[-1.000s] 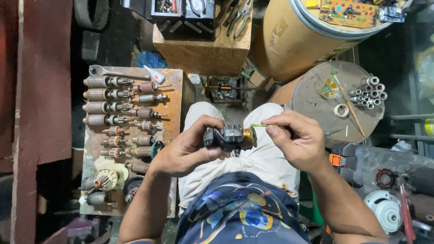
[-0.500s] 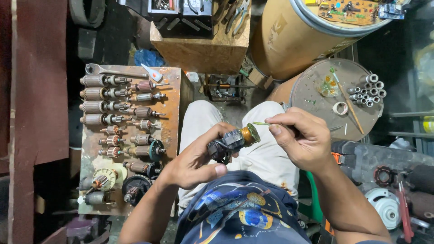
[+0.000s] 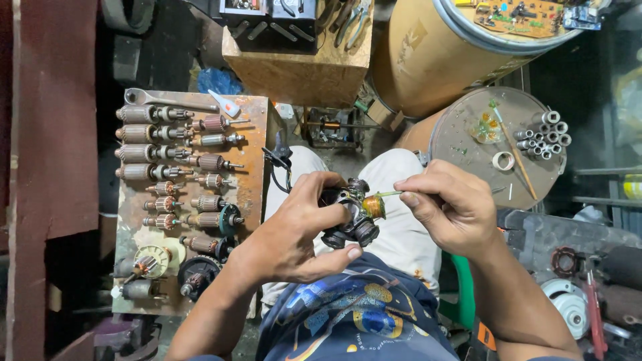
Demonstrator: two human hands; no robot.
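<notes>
Cluttered workshop floor, a board [image 3: 257,144] of motor rotors [image 3: 144,134] at one side; over the lap, left hand [image 3: 294,230] fingers wrap a small motor [image 3: 351,214]; right hand [image 3: 451,207] pinches a thin tool [image 3: 388,194] against its copper end, likely cleaning; steady aim matters.

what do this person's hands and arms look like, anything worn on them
Both are bare: no gloves, rings, watch or bands on the left hand or the right hand. The forearms are uncovered as far as the picture shows, with no sleeves in view over them. Fingernails are short. A dark blue printed shirt covers the torso.
</notes>
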